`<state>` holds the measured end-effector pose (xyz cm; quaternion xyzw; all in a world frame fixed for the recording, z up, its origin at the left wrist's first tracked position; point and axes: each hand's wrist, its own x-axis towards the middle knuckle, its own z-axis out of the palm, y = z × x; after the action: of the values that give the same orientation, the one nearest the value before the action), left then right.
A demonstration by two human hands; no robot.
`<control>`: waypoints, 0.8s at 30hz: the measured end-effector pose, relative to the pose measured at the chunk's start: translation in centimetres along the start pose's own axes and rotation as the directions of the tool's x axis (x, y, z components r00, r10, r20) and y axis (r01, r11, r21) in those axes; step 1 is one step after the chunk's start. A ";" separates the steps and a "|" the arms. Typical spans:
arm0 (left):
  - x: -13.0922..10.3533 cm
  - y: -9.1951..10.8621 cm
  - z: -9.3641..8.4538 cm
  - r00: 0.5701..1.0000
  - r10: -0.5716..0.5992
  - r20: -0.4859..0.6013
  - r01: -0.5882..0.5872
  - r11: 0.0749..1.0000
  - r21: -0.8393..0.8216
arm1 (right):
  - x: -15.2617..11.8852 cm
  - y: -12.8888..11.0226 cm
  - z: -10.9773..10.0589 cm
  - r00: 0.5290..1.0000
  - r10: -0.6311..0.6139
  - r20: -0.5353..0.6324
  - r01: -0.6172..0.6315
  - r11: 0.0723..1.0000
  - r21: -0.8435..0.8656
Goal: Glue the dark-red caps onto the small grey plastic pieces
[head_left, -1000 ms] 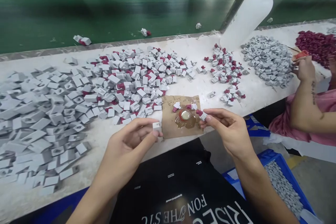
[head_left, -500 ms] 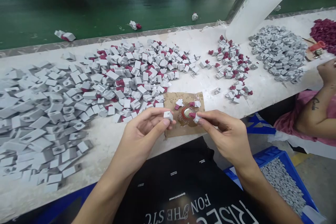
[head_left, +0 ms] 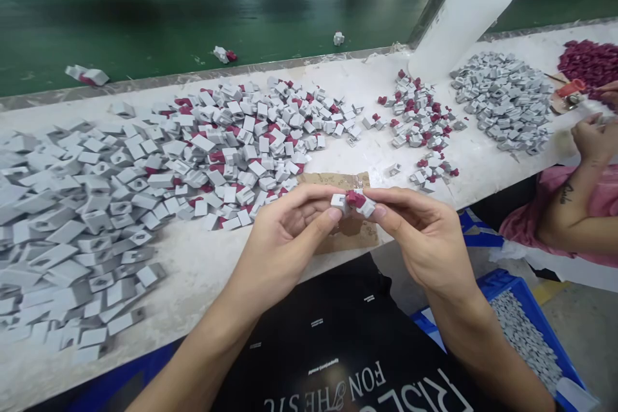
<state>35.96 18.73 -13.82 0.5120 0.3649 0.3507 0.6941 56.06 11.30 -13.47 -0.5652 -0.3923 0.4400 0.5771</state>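
Note:
My left hand (head_left: 297,232) pinches a small grey plastic block (head_left: 338,201) between thumb and forefinger. Facing it, my right hand (head_left: 420,225) grips a grey plastic piece with a maroon end (head_left: 364,203). The maroon end points left and meets the grey block, or lies very close to it; I cannot tell if they are joined. Both hands are above a brown cardboard piece (head_left: 333,179) on the white table (head_left: 193,257). My fingers and the parts hide most of the cardboard's middle.
Left lies a wide heap of grey blocks (head_left: 72,232), mixed with grey-maroon pieces. Right are a smaller grey-maroon pile (head_left: 420,109), a grey pile (head_left: 506,103) and a maroon pile (head_left: 586,64). A white bottle-shaped board (head_left: 468,13) leans behind. A co-worker's arm (head_left: 574,206) and a blue crate (head_left: 545,309) are right.
My hands have come together above the cardboard, bringing the grey block up to the maroon end. The co-worker's hands have shifted. The view has moved slightly.

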 end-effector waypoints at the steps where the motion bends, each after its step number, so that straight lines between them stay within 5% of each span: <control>1: 0.1 0.0 0.1 1.000 0.003 0.010 -0.003 1.000 -0.005 | 0.0 -0.1 0.1 1.000 0.000 0.003 0.000 1.000 0.000; 8: 0.2 0.1 0.2 1.000 -0.013 0.024 0.012 0.998 0.054 | 0.4 -1.0 0.4 0.998 0.003 0.067 0.002 0.996 -0.085; 15: 0.0 3.8 -1.9 0.994 0.108 -0.017 -0.098 0.948 0.302 | 2.8 -3.5 2.5 0.984 -0.021 0.179 0.048 0.988 -0.146; 19: 3.0 7.3 -6.0 0.985 0.165 -0.056 -0.106 0.823 0.558 | 9.2 -4.7 5.6 0.921 -0.074 0.382 0.177 0.954 -0.242; 22: 8.9 9.4 -9.2 0.965 0.207 -0.164 -0.020 0.677 0.736 | 16.9 -4.8 9.1 0.899 -0.129 0.419 0.288 0.894 -0.344; 24: 13.9 10.0 -11.4 0.934 0.168 -0.316 0.155 0.606 0.780 | 21.9 -4.4 11.6 0.933 -0.116 0.341 0.273 0.845 -0.459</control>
<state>31.76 38.13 -8.54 0.6949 0.6001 0.2415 0.3141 52.02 35.82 -9.47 -0.5781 -0.6316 0.3425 0.3867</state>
